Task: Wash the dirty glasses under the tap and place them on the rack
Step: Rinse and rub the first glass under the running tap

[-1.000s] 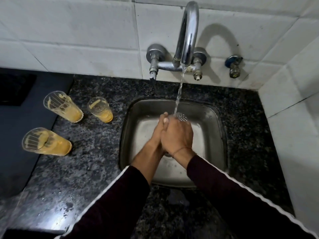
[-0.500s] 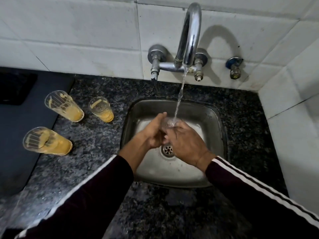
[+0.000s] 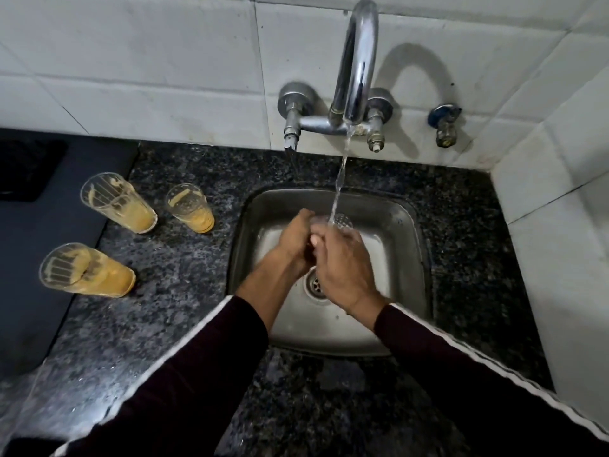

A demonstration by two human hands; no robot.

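Observation:
Over the steel sink (image 3: pixel 405 232), a clear glass (image 3: pixel 342 222) sits under the running stream from the chrome tap (image 3: pixel 357 61). My left hand (image 3: pixel 293 242) and my right hand (image 3: pixel 342 268) both curl around this glass, hiding most of it. Water hits its rim. Three dirty glasses with orange residue stand on the dark granite counter to the left: one at the back (image 3: pixel 117 202), a smaller one (image 3: pixel 191 207) beside it, and one nearer (image 3: pixel 85 270).
A dark mat or board (image 3: pixel 39 245) covers the counter's far left. White tiled walls close in behind and on the right. A small valve (image 3: pixel 445 125) juts from the back wall. The drain (image 3: pixel 313 285) shows between my wrists. No rack is in view.
My hands shifted the glass under the stream; its rim now shows again behind my right hand's fingers. The three dirty glasses have not moved.

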